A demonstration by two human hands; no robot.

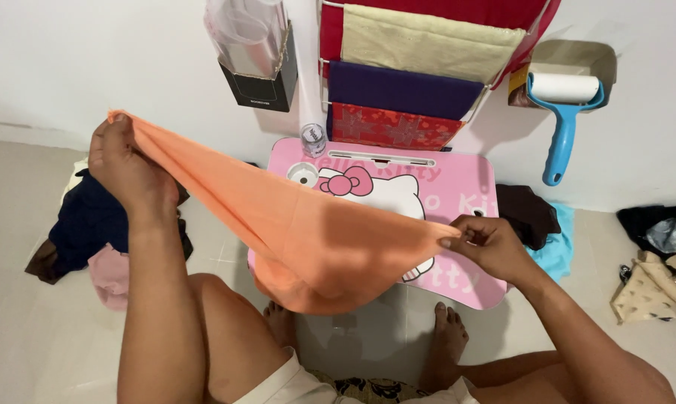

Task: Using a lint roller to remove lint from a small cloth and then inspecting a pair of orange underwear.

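The person sits on the floor [38, 352] with bare feet tucked under a small pink bench [457, 187]. Both hands hold one orange cloth [300, 239] up in the air, just over the near side of the bench.

The left hand [124, 164] is lifted high on the left. Its fingers [113, 131] are closed tight on one corner of the cloth. The right hand [491, 247] sits lower on the right, and its fingers [461, 236] pinch the other end. Since one hand is up and the other is down, the top edge of the cloth runs in a slanted line. It is pulled fairly flat between the hands, and the rest hangs down in a soft fold that covers part of the bench. Holding it by two ends like this keeps it spread out and off the floor.

On the far side of the bench stands a small clear jar [313, 139], close to the wall. A rack [405, 75] hangs on the wall there, with folded cloths in cream, purple and red laid over its bars so they stay neat. To its right leans a blue lint roller [564, 112]. To its left a black holder [263, 78] keeps clear plastic bags upright.

Loose clothes lie in heaps on the floor. A dark blue and pink pile [91, 232] is on the left, near the left arm. A brown and light blue pile [536, 224] is just right of the bench, and more lie at the far right.
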